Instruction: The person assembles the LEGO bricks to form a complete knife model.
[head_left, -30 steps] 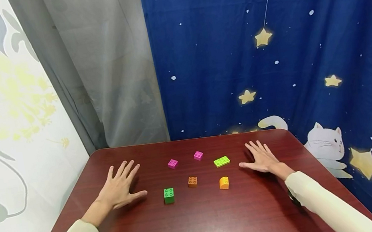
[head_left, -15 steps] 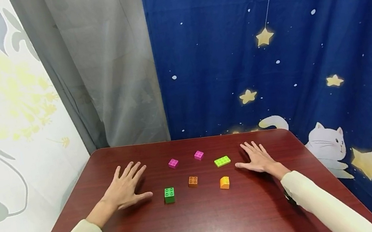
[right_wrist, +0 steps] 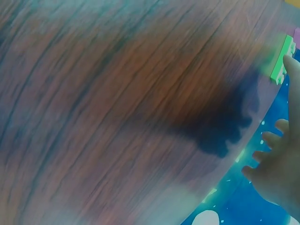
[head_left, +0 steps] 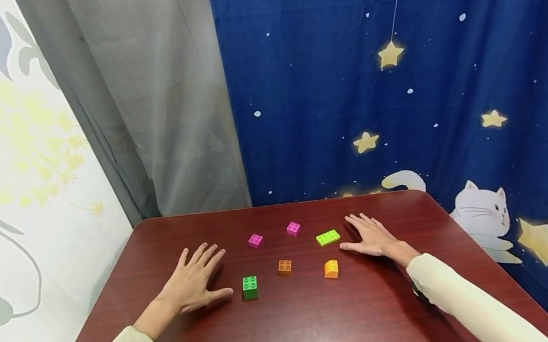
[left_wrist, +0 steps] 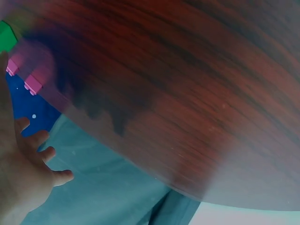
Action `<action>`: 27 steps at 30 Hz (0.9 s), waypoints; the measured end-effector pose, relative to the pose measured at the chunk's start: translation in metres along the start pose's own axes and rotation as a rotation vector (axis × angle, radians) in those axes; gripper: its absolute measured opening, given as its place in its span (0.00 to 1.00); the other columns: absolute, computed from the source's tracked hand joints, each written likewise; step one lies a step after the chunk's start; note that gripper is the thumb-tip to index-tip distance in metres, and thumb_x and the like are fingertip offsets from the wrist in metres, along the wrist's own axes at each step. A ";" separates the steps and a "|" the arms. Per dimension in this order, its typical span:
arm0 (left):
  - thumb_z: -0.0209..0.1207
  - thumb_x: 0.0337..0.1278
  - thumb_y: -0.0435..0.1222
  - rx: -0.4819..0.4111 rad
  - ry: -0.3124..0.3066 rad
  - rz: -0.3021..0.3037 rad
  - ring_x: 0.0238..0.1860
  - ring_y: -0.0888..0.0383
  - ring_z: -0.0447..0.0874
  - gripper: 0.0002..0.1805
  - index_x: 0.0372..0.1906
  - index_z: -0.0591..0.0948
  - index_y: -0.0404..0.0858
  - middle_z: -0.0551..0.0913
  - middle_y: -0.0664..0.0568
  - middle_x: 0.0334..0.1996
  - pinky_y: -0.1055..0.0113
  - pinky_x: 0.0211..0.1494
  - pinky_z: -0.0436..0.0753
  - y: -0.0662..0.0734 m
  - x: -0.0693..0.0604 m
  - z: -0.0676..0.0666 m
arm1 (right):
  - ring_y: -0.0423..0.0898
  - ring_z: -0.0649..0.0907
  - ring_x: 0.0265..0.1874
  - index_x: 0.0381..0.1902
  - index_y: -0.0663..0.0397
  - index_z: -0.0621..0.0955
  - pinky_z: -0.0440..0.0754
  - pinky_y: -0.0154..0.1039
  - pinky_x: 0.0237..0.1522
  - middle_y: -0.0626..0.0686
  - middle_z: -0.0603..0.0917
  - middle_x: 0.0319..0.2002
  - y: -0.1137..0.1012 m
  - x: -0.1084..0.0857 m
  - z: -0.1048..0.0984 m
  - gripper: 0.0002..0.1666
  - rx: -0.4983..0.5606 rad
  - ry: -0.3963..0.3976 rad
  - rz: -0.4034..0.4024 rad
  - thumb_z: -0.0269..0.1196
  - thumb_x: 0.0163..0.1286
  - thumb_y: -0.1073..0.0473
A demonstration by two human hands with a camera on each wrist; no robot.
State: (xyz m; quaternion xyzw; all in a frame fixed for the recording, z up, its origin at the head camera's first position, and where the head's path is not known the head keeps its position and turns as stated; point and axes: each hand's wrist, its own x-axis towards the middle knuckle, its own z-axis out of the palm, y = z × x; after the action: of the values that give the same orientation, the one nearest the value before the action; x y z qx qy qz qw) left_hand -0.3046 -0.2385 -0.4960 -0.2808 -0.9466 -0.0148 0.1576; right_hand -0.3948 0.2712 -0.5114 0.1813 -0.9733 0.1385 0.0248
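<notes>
My left hand (head_left: 192, 284) hovers over the left of the table with its fingers spread, holding nothing. Closest to its thumb is a green toy brick (head_left: 250, 288). On the other side, my right hand (head_left: 372, 237) is also spread and holds nothing, its thumb beside a flat lime-green brick (head_left: 328, 238). Between the hands lie an orange-brown brick (head_left: 284, 267), a yellow-orange curved brick (head_left: 331, 269) and two magenta bricks, the left one (head_left: 256, 240) and the right one (head_left: 293, 228). In the right wrist view, the lime-green brick (right_wrist: 282, 60) appears near the thumb.
The bricks lie apart on a dark red wooden table (head_left: 300, 334) with rounded far corners. Behind its far edge hang a grey curtain (head_left: 177, 102) and a blue starry curtain (head_left: 301, 71). A white patterned cloth (head_left: 11, 176) hangs at the left.
Both hands have moved inward: the left toward the green brick, the right toward the lime-green brick. The bricks stay where they were; the head view has shifted slightly.
</notes>
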 end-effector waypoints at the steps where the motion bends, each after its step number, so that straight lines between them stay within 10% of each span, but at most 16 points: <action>1: 0.62 0.56 0.70 -0.002 0.001 0.003 0.77 0.39 0.62 0.51 0.76 0.71 0.41 0.72 0.42 0.73 0.30 0.74 0.56 0.001 0.000 0.000 | 0.67 0.58 0.78 0.79 0.59 0.64 0.54 0.68 0.75 0.63 0.64 0.78 -0.001 0.001 0.001 0.57 0.006 0.002 -0.003 0.65 0.67 0.28; 27: 0.68 0.54 0.65 -0.215 -0.028 0.064 0.73 0.39 0.68 0.48 0.73 0.75 0.40 0.79 0.44 0.67 0.34 0.72 0.63 0.029 0.005 0.008 | 0.63 0.72 0.70 0.78 0.54 0.68 0.70 0.62 0.68 0.63 0.73 0.72 -0.024 0.016 0.014 0.49 0.086 -0.004 -0.097 0.71 0.68 0.40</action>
State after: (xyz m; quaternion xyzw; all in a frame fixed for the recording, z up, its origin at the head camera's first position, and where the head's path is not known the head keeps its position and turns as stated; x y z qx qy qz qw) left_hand -0.2956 -0.2108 -0.5036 -0.3263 -0.9322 -0.1075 0.1136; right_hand -0.4009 0.2407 -0.5167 0.2293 -0.9566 0.1786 0.0217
